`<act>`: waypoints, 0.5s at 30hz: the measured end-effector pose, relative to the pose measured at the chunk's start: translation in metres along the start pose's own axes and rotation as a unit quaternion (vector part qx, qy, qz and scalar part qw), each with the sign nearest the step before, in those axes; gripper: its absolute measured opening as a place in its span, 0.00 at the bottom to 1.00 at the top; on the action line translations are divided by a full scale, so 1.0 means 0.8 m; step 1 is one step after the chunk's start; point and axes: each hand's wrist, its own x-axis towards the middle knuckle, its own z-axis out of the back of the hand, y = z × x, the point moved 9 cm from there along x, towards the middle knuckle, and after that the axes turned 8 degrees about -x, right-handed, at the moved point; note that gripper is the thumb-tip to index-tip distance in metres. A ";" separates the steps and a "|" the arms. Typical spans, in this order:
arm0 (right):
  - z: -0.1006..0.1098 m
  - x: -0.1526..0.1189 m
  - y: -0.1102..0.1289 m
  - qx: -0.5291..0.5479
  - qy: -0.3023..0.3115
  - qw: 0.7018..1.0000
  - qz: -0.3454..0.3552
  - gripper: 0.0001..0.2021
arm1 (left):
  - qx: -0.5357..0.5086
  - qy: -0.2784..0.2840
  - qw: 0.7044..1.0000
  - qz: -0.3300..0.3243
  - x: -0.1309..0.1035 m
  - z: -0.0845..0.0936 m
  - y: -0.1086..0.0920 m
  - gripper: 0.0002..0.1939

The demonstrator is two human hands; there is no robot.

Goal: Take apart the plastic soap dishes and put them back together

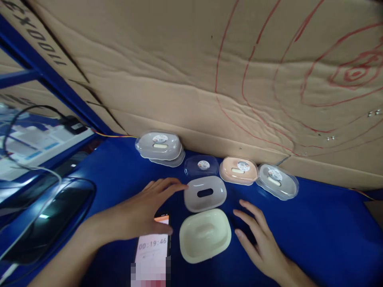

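Observation:
Near the middle of the blue table lies a pale oval tray (205, 194) with a dark slot in its centre. My left hand (143, 209) is spread beside it, the index fingertip at its left edge; I cannot tell whether it touches. A cream oval dish (205, 249) sits just in front, nearer to me. Below my left hand is a phone (152, 255) with a timer on its screen, partly covered by the thumb. To the right of the dish, my right hand (260, 239) has its fingers apart and holds nothing.
Along the cardboard wall (179, 79) stand a stack of grey boxes (160, 145), a clear lid (201, 165) with a round label, a peach box (238, 170) and another grey box (277, 181). Cables and a dark device (50, 219) lie at the left.

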 end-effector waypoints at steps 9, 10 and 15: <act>-0.007 0.000 0.008 -0.014 0.026 0.999 0.014 0.22 | -0.009 0.032 0.998 0.046 -0.006 -0.020 0.027 0.38; -0.008 0.000 0.008 -0.014 0.029 0.999 0.016 0.22 | -0.008 0.039 0.998 0.052 -0.004 -0.020 0.026 0.36; -0.012 0.000 0.008 -0.016 0.040 0.999 0.014 0.22 | -0.025 0.086 0.994 0.067 -0.003 -0.021 0.019 0.36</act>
